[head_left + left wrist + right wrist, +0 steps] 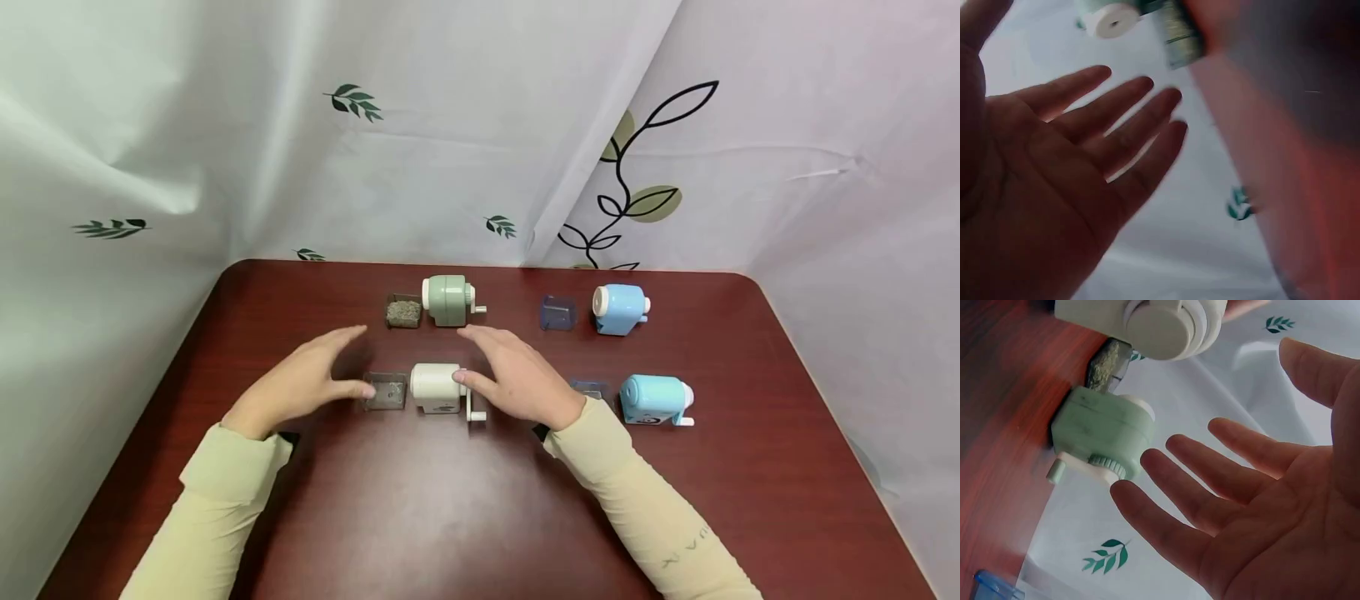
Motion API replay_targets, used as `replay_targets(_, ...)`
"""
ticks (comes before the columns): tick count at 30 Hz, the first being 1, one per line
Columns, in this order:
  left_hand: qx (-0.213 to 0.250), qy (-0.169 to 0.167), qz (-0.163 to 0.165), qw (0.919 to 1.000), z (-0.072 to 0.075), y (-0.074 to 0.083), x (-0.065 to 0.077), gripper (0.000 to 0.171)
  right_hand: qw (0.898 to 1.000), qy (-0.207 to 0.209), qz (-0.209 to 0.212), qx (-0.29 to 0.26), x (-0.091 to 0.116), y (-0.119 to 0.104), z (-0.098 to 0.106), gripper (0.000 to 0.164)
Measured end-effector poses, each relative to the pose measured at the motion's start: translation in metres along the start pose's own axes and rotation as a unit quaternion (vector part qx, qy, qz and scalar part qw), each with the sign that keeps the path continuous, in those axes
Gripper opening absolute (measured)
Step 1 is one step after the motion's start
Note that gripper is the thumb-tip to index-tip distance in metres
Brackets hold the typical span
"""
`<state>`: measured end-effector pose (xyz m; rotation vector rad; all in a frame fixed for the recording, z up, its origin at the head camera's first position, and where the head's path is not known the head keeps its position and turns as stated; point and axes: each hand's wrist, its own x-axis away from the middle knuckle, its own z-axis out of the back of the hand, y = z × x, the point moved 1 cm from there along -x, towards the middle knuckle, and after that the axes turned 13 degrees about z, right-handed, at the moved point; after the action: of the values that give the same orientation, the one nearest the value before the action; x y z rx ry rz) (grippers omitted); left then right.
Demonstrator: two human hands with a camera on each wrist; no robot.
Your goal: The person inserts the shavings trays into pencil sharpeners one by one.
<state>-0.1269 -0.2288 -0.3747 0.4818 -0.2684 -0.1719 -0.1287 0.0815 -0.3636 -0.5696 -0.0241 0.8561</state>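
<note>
A cream crank pencil sharpener [435,386] stands on the table between the two hands. Beside it on the left lies a clear shavings drawer [387,393], close to the left thumb. My left hand [303,385] holds nothing, its fingers spread and thumb apart. The right hand [517,379], also holding nothing, is over the crank side of the cream sharpener; whether it touches cannot be told. Behind stands a green sharpener [448,300] next to a drawer [403,312] full of shavings. In the right wrist view, extended fingers [1191,494] appear in front of the green sharpener [1100,428].
At the right stand a blue sharpener [621,310] and a light-blue sharpener [651,398], each beside a bluish drawer; the rear drawer [558,313] shows fully, the front one [591,388] partly behind the right wrist. A white patterned curtain [420,167] hangs behind the dark red table [442,517].
</note>
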Motion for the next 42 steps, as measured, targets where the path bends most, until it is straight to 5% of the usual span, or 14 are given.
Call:
replay_targets(6, -0.014, -0.002, -0.033, 0.9994, -0.025, -0.015, 0.003, 0.107, 1.000, -0.016, 0.007, -0.005, 0.002, -0.003, -0.007, 0.062)
replay_targets(14, -0.025, 0.022, -0.059, 0.9977, -0.041, -0.017, 0.005, 0.096, 0.999, -0.018, 0.033, 0.012, 0.000, -0.006, -0.017, 0.060)
replay_targets(30, -0.017, 0.051, -0.035, 0.9979, -0.044, -0.012, 0.002, 0.059, 0.998, -0.025, 0.054, 0.008, -0.006, -0.007, -0.020, 0.062)
replay_targets(42, -0.011, 0.073, -0.040, 0.9965, -0.043, -0.009, -0.002, 0.055, 0.998, -0.034, 0.054, 0.010, -0.010, -0.002, -0.022, 0.058)
